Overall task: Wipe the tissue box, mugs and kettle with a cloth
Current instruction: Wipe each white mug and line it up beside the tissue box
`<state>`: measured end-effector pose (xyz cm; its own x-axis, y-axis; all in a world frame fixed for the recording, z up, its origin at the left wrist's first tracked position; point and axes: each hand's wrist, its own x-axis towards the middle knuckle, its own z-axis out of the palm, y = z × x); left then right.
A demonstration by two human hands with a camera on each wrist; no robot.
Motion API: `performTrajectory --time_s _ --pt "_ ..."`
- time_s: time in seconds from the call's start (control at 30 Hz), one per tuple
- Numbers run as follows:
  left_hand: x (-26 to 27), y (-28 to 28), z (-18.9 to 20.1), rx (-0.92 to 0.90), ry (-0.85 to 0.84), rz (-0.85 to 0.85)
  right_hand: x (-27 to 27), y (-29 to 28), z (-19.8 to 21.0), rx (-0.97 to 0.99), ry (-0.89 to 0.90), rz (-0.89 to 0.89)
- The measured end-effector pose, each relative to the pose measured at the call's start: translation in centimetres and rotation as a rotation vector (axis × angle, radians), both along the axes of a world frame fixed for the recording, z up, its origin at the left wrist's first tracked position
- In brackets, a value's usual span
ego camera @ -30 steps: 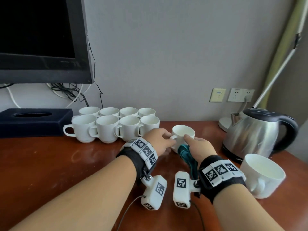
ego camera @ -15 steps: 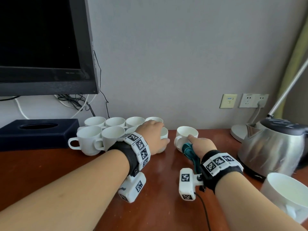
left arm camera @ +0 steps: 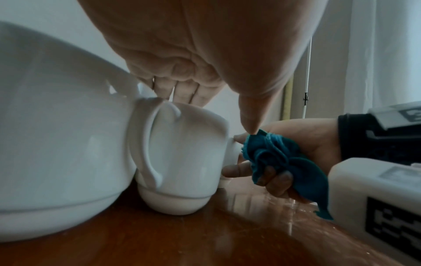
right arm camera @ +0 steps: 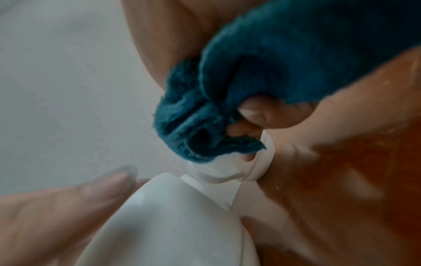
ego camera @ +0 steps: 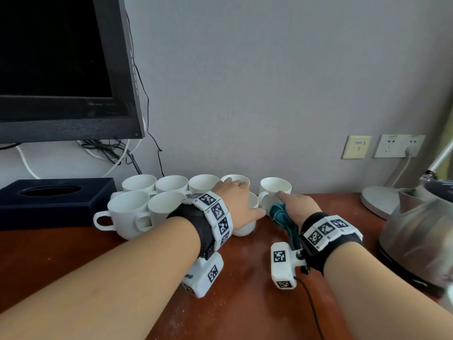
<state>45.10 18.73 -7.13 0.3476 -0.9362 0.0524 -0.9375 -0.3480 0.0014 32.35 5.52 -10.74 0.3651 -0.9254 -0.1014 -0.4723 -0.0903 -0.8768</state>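
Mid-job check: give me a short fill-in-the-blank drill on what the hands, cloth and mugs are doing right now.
1. The cloth bunched in the right hand is ____ in colour.
2. The left hand rests on the group of white ____.
3. The tissue box sits under the ____, at the left end of the table.
4. The lone mug touched by the right hand stands ____.

Missing words: teal; mugs; monitor; upright

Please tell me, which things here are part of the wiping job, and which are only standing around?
Part of the job:
cloth
mugs
tissue box
kettle
left hand
right hand

Only standing around:
television
cables
wall sockets
lamp base
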Motion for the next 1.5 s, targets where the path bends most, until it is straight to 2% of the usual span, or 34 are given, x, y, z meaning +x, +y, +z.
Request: performTrajectory --time_s 0.4,0.67,0.93,1.07,1.2,1.3,1.4,1.5 --pt "1.2 -0.1 -0.8 -0.025 0.084 -0.033 1.5 0.5 -0.4 0.033 -0.118 0.056" --pt "1.4 -0.2 -1.0 -0.035 0.107 -0.051 1.7 1.2 0.2 0.089 -0.1 0.048" --pt "0.0 1.9 0.8 -0.128 0.144 -0.073 -0.1 2.1 1.6 0.147 -0.152 -0.017" --pt "-3.0 3.8 3.1 -0.212 0.233 -0.095 -2.1 2.9 3.5 0.251 -0.29 -0.023" --pt "-7.7 5.5 5.0 -0.229 0.282 -0.141 -5.4 7.7 8.1 0.329 -0.426 0.035" --pt "-10.5 6.2 6.2 -0.32 0.32 -0.097 -8.7 9.6 10.0 0.326 -0.538 0.099" --pt "-12.6 6.7 6.8 -0.402 0.397 -0.069 -12.5 10.9 10.7 0.22 -0.481 0.225" --pt "-14.8 6.9 6.3 -0.414 0.479 -0.094 -16.2 11.6 11.2 0.129 -0.408 0.214"
